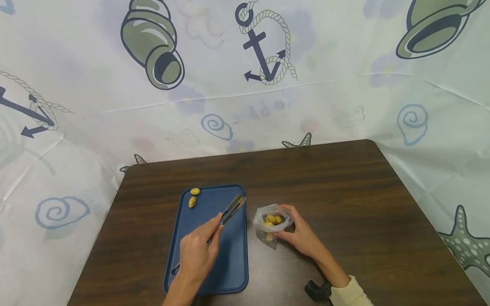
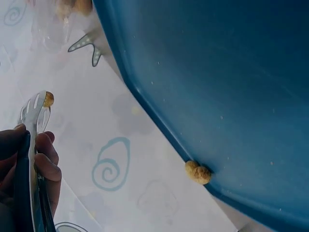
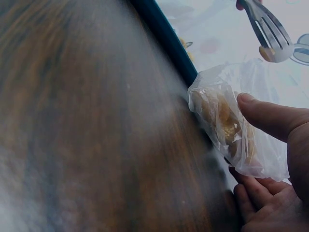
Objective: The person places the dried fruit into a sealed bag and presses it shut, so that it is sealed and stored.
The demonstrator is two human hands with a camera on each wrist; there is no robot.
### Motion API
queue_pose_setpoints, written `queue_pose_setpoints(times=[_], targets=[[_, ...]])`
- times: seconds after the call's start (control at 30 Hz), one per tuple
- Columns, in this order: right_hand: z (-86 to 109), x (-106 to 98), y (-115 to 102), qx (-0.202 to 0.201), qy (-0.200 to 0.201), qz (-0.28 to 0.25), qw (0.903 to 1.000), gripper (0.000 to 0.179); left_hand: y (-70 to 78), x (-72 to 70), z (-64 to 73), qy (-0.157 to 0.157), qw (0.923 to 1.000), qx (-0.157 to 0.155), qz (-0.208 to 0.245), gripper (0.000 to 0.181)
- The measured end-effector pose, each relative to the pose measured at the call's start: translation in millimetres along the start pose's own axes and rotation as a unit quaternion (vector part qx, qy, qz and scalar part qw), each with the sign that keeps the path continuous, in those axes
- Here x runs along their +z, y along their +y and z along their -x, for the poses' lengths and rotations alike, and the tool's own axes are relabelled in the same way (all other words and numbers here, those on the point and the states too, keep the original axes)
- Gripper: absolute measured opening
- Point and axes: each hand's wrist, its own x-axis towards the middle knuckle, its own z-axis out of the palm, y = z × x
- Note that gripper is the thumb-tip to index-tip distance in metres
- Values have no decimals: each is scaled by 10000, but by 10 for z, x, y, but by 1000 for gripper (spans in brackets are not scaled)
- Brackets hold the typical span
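In the head view my left hand (image 1: 199, 246) grips metal tongs (image 1: 231, 209) with slotted, fork-like tips, above a blue rectangular tray (image 1: 226, 267). A small yellow-brown oval piece (image 2: 49, 99) sits between the tong tips, as both wrist views show. Two similar oval pieces (image 1: 192, 202) lie at the tray's far left corner. Right of the tray, my right hand (image 1: 302, 236) holds a clear plastic bag (image 1: 264, 236) around its side, thumb opposite the fingers. Inside the bag's open mouth are several of the yellow pieces (image 1: 272, 219).
Tray and bag are on a dark wood-grain table (image 1: 344, 191). A white cloth (image 1: 337, 97) printed with shells and anchors hangs behind and beside the table. A black band-mounted device (image 1: 318, 291) is on my right wrist, by a pale sleeve (image 1: 350, 293).
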Motion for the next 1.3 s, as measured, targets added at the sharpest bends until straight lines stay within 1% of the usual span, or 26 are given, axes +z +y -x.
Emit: queue_pose_setpoints(times=[0.3, 0.47, 0.8, 0.93, 1.3], targets=[[4, -4, -2, 69, 3, -8, 10000, 75, 73, 80, 59, -64, 9997, 59, 226, 37], [-5, -2, -12, 121, -26, -19, 9999, 76, 106, 103, 71, -154, 9996, 91, 236, 37], [-3, -6, 14, 94, -60, -3, 9999, 76, 161, 164, 77, -232, 9983, 357, 408, 37], [6, -6, 16, 88, -67, 32, 9999, 76, 186, 175, 76, -259, 9977, 420, 475, 37], [9, -13, 3, 78, -31, 59, 9999, 76, 214, 182, 73, -254, 9975, 432, 507, 38]])
